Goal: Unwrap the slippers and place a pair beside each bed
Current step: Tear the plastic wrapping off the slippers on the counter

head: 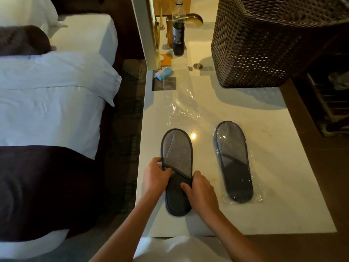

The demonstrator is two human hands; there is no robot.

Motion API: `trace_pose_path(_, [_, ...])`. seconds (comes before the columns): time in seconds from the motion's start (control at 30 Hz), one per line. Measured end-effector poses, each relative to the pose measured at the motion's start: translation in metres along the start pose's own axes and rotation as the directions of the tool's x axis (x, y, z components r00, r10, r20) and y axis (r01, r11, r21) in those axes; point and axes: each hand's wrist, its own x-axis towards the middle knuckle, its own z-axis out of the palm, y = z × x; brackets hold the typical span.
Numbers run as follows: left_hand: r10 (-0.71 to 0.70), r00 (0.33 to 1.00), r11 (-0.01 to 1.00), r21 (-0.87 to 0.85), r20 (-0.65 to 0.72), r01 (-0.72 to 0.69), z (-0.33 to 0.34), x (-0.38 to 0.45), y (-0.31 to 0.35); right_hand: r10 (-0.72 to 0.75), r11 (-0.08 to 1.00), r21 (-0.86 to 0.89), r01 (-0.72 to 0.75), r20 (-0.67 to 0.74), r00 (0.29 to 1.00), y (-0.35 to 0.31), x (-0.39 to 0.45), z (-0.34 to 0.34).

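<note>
Two slipper pairs lie on the white counter [273, 186]: the unwrapped slippers [176, 163], stacked near its front left, pinched at the strap by the left hand [155, 174] and right hand [200, 193]; the wrapped slippers [234, 163] lie untouched to the right, beside empty plastic wrap [181, 104].

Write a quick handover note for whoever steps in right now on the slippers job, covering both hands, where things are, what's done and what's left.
Left hand: gripping the left edge of the unwrapped slippers at the strap.
Right hand: gripping the right edge of the same pair.
That pair lies stacked on the white counter, out of its plastic. The empty wrapper lies further back on the counter.
The wrapped slippers sit to the right, still sealed in plastic.
Done: one pair unwrapped.
Left: unwrap the second pair, then set a pair beside each bed; none placed yet.
</note>
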Motion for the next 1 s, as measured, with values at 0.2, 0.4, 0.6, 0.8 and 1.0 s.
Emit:
trace_pose_path(0.2, [0.022, 0.999, 0.998, 0.053, -0.041, -0.02, -0.001, 0.0, -0.007, -0.062, 0.998, -0.021, 0.062, -0.006, 0.998, 0.001, -0.003, -0.003])
trace_pose_path(0.4, [0.05, 0.978, 0.998, 0.036, -0.202, -0.044, 0.004, -0.008, 0.008, -0.12, 0.987, 0.081, 0.142, -0.227, 0.967, 0.041, -0.006, -0.047])
trace_pose_path(0.6, [0.056, 0.976, 0.993, -0.109, 0.212, -0.033, 0.057, -0.025, 0.055, 0.161, 0.972, 0.218, -0.085, -0.361, 0.919, 0.109, 0.013, -0.111])
trace_pose_path(0.8, [-0.155, 0.867, 0.939, -0.203, 0.473, 0.278, 0.1, -0.022, 0.068, 0.3, 0.93, 0.263, -0.258, -0.135, 0.944, 0.136, 0.026, -0.115])
trace_pose_path(1.0, [-0.146, 0.882, 0.942, -0.209, 0.448, 0.261, 0.109, -0.026, 0.07, 0.259, 0.903, 0.365, -0.227, -0.042, 0.965, 0.132, 0.021, -0.102])
